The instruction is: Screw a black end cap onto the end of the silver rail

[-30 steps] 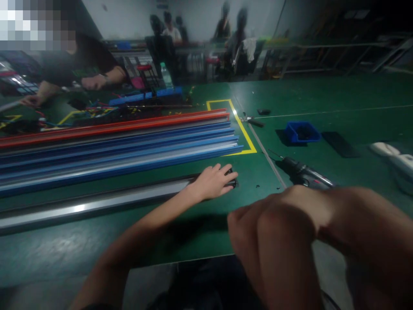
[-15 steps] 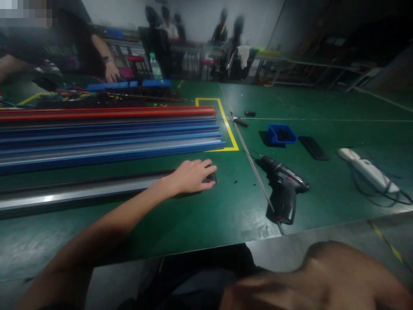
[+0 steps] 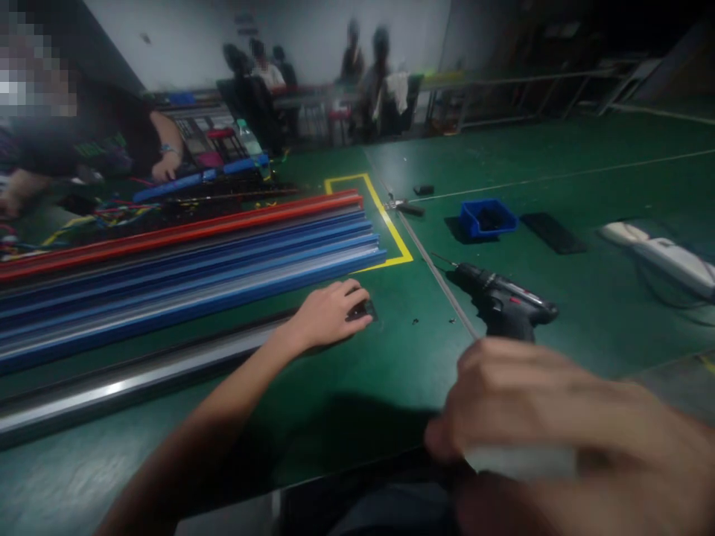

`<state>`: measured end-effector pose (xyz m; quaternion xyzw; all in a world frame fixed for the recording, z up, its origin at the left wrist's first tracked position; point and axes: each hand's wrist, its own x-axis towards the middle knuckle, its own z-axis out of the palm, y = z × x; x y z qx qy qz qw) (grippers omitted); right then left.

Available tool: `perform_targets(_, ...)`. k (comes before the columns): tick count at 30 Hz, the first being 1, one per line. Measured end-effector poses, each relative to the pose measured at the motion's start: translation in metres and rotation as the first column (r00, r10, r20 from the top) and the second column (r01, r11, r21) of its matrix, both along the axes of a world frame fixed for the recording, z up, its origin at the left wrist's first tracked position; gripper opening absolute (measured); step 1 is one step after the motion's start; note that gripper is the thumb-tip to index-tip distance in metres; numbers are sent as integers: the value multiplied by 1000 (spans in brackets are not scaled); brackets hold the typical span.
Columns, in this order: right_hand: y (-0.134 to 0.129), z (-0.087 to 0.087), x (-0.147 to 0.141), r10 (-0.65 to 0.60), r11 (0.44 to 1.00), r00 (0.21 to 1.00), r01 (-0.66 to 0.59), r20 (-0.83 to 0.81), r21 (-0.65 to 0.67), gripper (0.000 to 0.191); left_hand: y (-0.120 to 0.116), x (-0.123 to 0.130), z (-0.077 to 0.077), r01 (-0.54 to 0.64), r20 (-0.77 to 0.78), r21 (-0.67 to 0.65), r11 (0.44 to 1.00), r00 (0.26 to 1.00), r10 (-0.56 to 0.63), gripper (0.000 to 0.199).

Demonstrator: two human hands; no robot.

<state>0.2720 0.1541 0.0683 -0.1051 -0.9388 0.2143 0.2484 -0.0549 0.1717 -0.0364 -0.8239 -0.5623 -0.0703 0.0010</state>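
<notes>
A long black-and-silver metal profile [image 3: 128, 383] lies along the near side of the green table. My left hand [image 3: 329, 313] rests over its right end, fingers bent around the dark end piece [image 3: 360, 309], which they partly hide. In the lower right my right hand [image 3: 536, 402] is raised close to the camera and blurred. Its fingers are curled with the tips together; whatever they hold, if anything, cannot be made out. Just beyond that hand a black cordless drill [image 3: 503, 294] lies on its side, its grip partly covered by the hand.
Blue profiles [image 3: 279, 260] and a red profile [image 3: 251, 219] lie parallel behind. To the right are a blue bin [image 3: 485, 219] of dark parts, a black phone-like slab [image 3: 553, 232], a white power strip [image 3: 678, 260] and pliers [image 3: 405, 206]. Across the table, a co-worker's hand [image 3: 166, 167] is near wiring.
My right hand has risen from below the table edge to over the table near the drill. The left hand stays on the profile's end. The view has tilted and shifted.
</notes>
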Motion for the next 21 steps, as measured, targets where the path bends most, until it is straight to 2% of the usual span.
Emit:
perform_targets(1, 17, 2, 5, -35, 998, 999, 33, 35, 59, 28, 0, 0, -1, 8, 19, -2, 1000, 1000, -8, 40)
perform_targets(2, 35, 0, 13, -132, 984, 990, 126, 42, 129, 25, 0, 0, -2, 14, 38, -9, 1000, 999, -13, 40)
perform_targets(3, 51, -7, 22, -329, 933, 942, 313, 70, 175, 18, 0, 1, -3, 18, 51, -18, 1000, 999, -17, 39)
perform_targets(4, 66, -17, 32, -560, 817, 822, 528, 104, 231, 23, -1, 2, -2, 21, 58, -29, 999, 998, -20, 38)
perform_targets(5, 78, -32, 43, -734, 675, 660, 682, 163, 281, 33, -1, 4, -2, 22, 59, -38, 999, 998, -20, 38)
perform_targets(6, 88, -48, 52, -835, 549, 494, 778, 243, 306, 40, -2, 5, -1, 21, 56, -47, 999, 998, -19, 38)
perform_targets(7, 95, -64, 60, -884, 439, 349, 848, 312, 296, 46, -2, 6, 1, 19, 52, -55, 998, 999, -16, 38)
perform_targets(8, 99, -78, 67, -874, 398, 280, 881, 397, 256, 49, -3, 8, 3, 16, 47, -63, 998, 999, -13, 39)
perform_targets(10, 100, -98, 72, -867, 338, 212, 915, 451, 220, 56, -4, 9, 8, 9, 38, -88, 996, 999, -6, 40)
perform_targets(11, 98, -103, 72, -858, 333, 206, 921, 470, 204, 57, -5, 10, 10, 8, 28, -107, 994, 1000, -5, 41)
perform_targets(13, 93, -105, 70, -843, 327, 201, 928, 499, 179, 56, -7, 11, 15, 2, -1, -142, 990, 1000, -3, 48)
perform_targets(15, 88, -102, 67, -833, 316, 193, 935, 518, 159, 54, -10, 13, 18, -20, -37, -121, 992, 999, 15, 58)
perform_targets(18, 83, -101, 68, -844, 279, 177, 951, 507, 133, 55, -13, 22, 19, -34, -115, 85, 996, 992, 44, 63)
perform_targets(21, 77, -102, 71, -864, 274, 193, 955, 464, 113, 62, -15, 39, 15, 75, -207, 290, 954, 978, -15, 47)
